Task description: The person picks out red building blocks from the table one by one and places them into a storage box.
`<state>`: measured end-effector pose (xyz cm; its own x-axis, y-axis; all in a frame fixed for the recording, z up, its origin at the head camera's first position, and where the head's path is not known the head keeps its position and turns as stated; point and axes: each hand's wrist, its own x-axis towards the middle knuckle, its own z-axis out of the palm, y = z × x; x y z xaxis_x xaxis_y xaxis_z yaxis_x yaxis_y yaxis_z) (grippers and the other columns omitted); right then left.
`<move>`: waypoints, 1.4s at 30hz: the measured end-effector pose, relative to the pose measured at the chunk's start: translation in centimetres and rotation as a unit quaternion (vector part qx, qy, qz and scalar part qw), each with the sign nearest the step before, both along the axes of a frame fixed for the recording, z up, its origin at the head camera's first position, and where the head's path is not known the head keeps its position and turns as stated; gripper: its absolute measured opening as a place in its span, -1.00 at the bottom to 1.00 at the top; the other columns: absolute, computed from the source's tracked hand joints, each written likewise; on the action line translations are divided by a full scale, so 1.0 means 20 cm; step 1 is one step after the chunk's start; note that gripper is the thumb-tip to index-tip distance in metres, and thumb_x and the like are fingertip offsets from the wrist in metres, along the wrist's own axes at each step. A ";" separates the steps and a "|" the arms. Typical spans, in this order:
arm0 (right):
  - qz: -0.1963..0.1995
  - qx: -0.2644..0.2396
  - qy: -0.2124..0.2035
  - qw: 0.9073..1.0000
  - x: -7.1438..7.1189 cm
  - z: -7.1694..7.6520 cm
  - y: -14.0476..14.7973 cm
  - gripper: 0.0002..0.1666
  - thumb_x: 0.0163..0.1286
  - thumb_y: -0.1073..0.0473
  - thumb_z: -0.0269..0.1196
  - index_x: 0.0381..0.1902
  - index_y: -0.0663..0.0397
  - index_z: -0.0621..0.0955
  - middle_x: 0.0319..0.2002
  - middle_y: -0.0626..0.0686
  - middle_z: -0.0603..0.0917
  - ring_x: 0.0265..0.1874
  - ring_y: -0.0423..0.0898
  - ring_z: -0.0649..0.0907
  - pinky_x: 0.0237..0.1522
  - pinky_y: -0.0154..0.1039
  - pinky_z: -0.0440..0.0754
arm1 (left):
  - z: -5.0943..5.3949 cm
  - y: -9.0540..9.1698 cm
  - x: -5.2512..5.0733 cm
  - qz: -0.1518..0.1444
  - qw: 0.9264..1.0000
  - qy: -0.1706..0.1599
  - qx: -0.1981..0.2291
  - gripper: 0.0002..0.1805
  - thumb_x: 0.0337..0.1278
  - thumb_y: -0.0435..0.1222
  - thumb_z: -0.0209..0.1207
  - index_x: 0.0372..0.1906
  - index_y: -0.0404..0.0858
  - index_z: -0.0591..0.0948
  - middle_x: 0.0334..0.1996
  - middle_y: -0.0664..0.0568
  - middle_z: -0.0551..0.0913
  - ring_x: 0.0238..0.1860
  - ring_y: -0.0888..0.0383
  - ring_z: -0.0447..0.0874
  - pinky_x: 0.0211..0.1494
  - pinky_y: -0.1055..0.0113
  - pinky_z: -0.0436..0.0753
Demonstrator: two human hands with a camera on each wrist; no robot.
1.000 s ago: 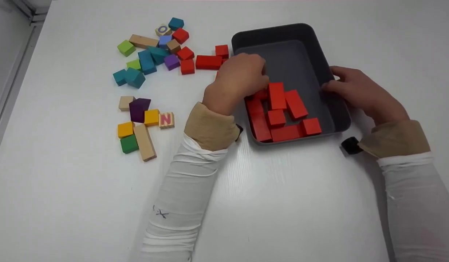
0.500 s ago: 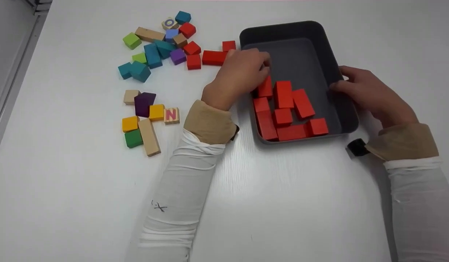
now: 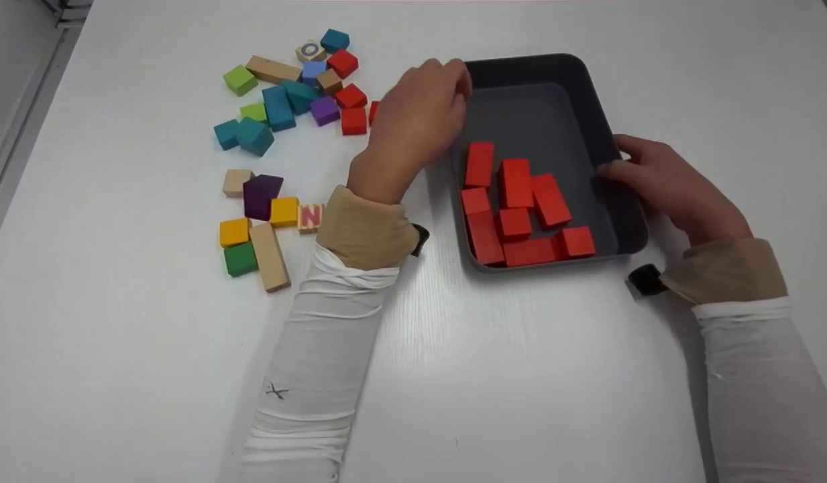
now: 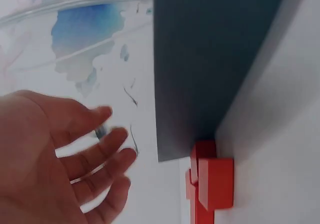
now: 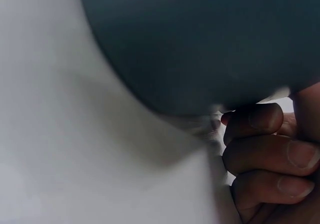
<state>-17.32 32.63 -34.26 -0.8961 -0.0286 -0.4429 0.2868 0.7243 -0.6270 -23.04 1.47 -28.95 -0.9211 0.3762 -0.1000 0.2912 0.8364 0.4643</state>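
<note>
My left hand [image 3: 416,117] is over the left wall of a dark grey tray [image 3: 527,121]. In the left wrist view its fingers [image 4: 102,154] are loosely bent with nothing between them; red blocks [image 4: 217,184] stand outside the tray wall [image 4: 205,48]. From the head view that hand hides most of those blocks. My right hand [image 3: 675,181] grips the tray's right wall, thumb inside the rim. Curled fingers [image 5: 272,159] of that hand show beside the tray [image 5: 200,43] in the right wrist view. Several red blocks [image 3: 516,184] lie in the tray's near left part.
Left of the tray lies a mixed cluster of blocks, including a teal block [image 3: 279,109], a purple cube [image 3: 324,111] and a red cube [image 3: 353,121]. Nearer me sit a dark purple block [image 3: 260,196], a green cube [image 3: 240,259] and a long wooden block [image 3: 269,257].
My left hand has let go of a red block, which now lies in the tray along its left wall. The hand has moved back and left, over the rim. My right hand stays on the tray.
</note>
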 end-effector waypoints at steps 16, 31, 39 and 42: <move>-0.001 -0.007 -0.003 1.000 0.01 0.00 -0.01 -0.32 0.59 -0.09 -0.07 0.59 -0.11 0.29 0.34 0.15 0.48 0.00 -0.16 0.54 -0.08 -0.43 0.51 | -0.07 -0.06 -0.04 0.049 0.986 -0.104 -0.122 -0.25 0.40 -0.12 0.22 0.60 -0.06 0.23 0.40 -0.12 0.42 0.30 -0.03 0.51 0.34 0.03 0.58; -0.005 -0.012 -0.005 1.000 0.00 0.00 -0.01 -0.31 0.58 -0.10 -0.07 0.60 -0.13 0.29 0.32 0.12 0.48 0.00 -0.15 0.54 -0.10 -0.41 0.52 | -0.07 -0.08 -0.03 0.030 0.981 -0.135 -0.137 -0.22 0.40 -0.18 0.22 0.61 -0.07 0.17 0.48 -0.12 0.36 0.43 -0.06 0.40 0.47 -0.07 0.48; -0.003 -0.008 0.001 1.000 0.00 -0.01 0.00 -0.31 0.58 -0.09 -0.07 0.59 -0.10 0.29 0.20 0.12 0.54 -0.16 -0.23 0.60 -0.21 -0.37 0.59 | -0.08 -0.07 -0.04 0.034 0.981 -0.128 -0.139 -0.31 0.42 -0.18 0.22 0.56 -0.07 0.28 0.41 -0.10 0.44 0.38 0.00 0.45 0.38 0.05 0.58; -0.004 -0.010 0.003 1.000 0.00 -0.01 0.00 -0.31 0.58 -0.09 -0.07 0.60 -0.10 0.28 0.23 0.14 0.53 -0.16 -0.24 0.60 -0.20 -0.40 0.58 | -0.07 -0.06 -0.04 0.048 0.985 -0.104 -0.126 -0.33 0.44 -0.22 0.18 0.56 -0.06 0.28 0.39 -0.12 0.43 0.30 0.00 0.53 0.32 0.10 0.63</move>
<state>-17.37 32.65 -34.41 -0.8993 -0.0307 -0.4362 0.2878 0.7094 -0.6434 -23.91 0.27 -30.44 -0.9010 0.2276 -0.3693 0.1255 0.9517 0.2803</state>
